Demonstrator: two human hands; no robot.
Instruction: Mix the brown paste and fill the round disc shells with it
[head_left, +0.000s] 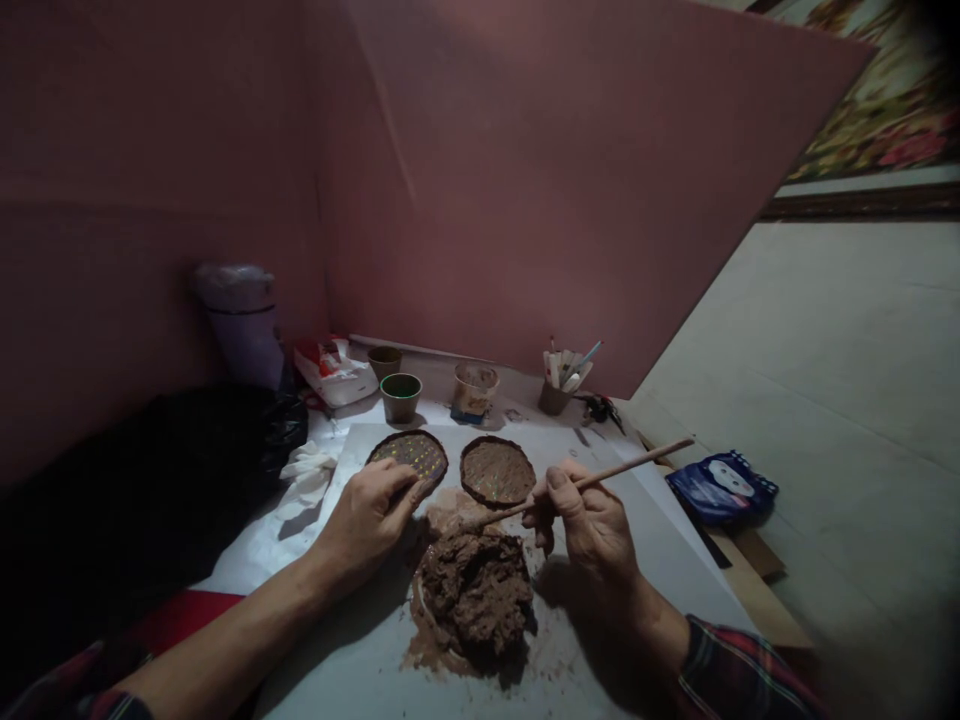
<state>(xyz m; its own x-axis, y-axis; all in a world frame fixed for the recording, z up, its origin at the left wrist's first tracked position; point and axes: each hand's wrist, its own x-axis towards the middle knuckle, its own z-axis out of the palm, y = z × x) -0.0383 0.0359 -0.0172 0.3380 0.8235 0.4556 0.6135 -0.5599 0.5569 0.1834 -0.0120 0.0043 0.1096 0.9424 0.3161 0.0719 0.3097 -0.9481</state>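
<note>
In my right hand is a long thin stick, gripped between thumb and fingers. The stick slants down to the left, and its lower end is at the far edge of a lumpy brown clay-like mass. My left hand is closed, thumb against fingers, at the near edge of a round dark disc with yellow dots. Whatever those fingers hold, if anything, is hidden. To the right of that disc lies a second round brown disc with a raised rim and small greenish marks.
Behind the discs stand a cup with a green inside, a smeared clear tub and a cup of pens and tools. Crumpled tissue and a black bag lie left. A blue pouch sits right.
</note>
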